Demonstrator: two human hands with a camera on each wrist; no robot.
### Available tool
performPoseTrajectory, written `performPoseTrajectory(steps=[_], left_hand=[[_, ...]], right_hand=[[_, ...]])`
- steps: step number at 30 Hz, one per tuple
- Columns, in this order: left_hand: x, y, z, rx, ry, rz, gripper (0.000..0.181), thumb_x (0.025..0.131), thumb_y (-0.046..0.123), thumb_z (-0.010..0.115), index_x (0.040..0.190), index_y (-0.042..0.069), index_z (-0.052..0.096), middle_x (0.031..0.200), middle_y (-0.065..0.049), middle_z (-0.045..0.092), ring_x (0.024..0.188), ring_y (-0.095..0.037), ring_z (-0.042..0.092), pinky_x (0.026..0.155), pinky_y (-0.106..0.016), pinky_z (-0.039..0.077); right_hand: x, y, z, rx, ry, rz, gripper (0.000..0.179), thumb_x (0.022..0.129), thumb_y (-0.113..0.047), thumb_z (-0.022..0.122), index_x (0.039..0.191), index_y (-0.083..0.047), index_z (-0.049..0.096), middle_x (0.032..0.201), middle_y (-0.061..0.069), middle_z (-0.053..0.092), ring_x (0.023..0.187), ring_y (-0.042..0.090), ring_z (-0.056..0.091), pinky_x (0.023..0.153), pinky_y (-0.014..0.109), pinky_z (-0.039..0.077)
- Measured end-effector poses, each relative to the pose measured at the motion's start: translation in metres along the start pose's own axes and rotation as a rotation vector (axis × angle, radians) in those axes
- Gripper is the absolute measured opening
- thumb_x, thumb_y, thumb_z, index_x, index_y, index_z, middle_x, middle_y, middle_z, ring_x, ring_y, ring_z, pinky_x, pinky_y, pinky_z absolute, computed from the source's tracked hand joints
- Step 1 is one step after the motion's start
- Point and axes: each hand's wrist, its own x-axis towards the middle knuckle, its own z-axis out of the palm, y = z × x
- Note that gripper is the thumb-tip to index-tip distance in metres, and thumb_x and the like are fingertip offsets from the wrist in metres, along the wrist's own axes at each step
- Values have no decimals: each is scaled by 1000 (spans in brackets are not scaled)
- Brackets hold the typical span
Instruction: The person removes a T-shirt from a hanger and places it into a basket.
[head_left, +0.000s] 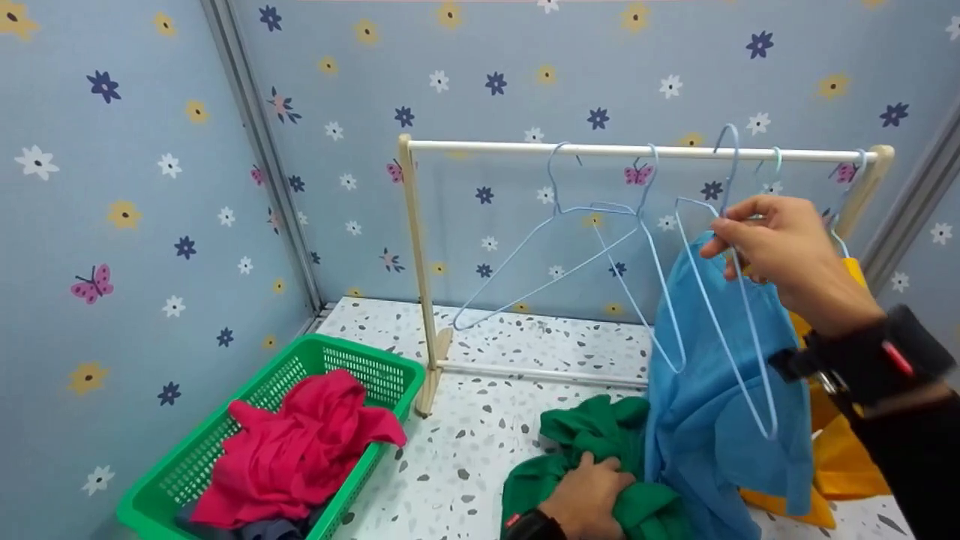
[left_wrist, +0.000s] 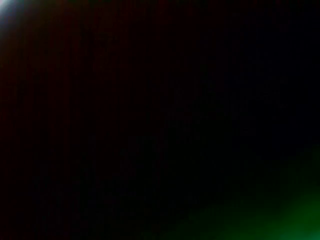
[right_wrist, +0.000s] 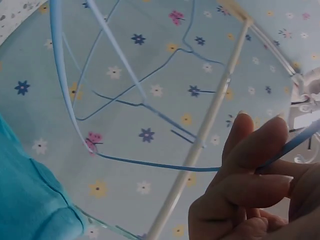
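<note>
My right hand (head_left: 780, 247) pinches a light blue wire hanger (head_left: 757, 352) by its neck, with the hook near the rail. In the right wrist view, its fingers (right_wrist: 255, 145) close around the hanger's blue wire (right_wrist: 150, 162). Low in the head view, my left hand (head_left: 589, 499) grips a bunched green garment (head_left: 600, 427) on the speckled surface, its fingertips sunk in the folds. The left wrist view is almost black, with a blur of green cloth (left_wrist: 295, 220) at its lower corner. A blue garment (head_left: 720, 405) hangs just behind the held hanger.
Two bare hangers (head_left: 510, 259) hang from the white rail (head_left: 495, 147) of a wooden-ended rack (head_left: 416, 247). Yellow clothing (head_left: 847, 457) hangs at the right end. To the left stands a green basket (head_left: 375, 375) with a red garment (head_left: 300, 442) and dark cloth inside.
</note>
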Motion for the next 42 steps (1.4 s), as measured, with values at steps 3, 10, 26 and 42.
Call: performPoseTrajectory(steps=[3,10,26,42], left_hand=[[-10,-13,-11,-93,15,91,53,74,36,95,121,23,75,110,12,62,99,-3,51,89,-23,46],[-33,-49,-26,-410,98,215,54,73,29,98,118,19,70,102,14,52,97,4,48,92,-20,44],[-104,-95,-91,-663,454,89,61,68,21,95,124,13,71,112,4,62,104,-12,57,96,-36,47],[-210,-126,-214,-582,763,-161,64,67,6,96,124,3,68,118,-7,67,109,-24,56,97,-45,43]], right_hand=[[22,3,4,-4,-38,29,45,113,-34,52,139,3,50,91,-5,74,69,14,66,58,24,51],[55,1,12,30,-90,100,33,115,-27,49,132,1,50,88,-7,73,71,11,67,57,25,44],[74,19,25,19,-176,182,31,116,-24,45,130,2,53,87,-4,72,71,12,67,62,27,46],[65,8,0,-142,-282,185,78,111,-57,42,152,10,41,110,7,66,89,17,65,74,31,55]])
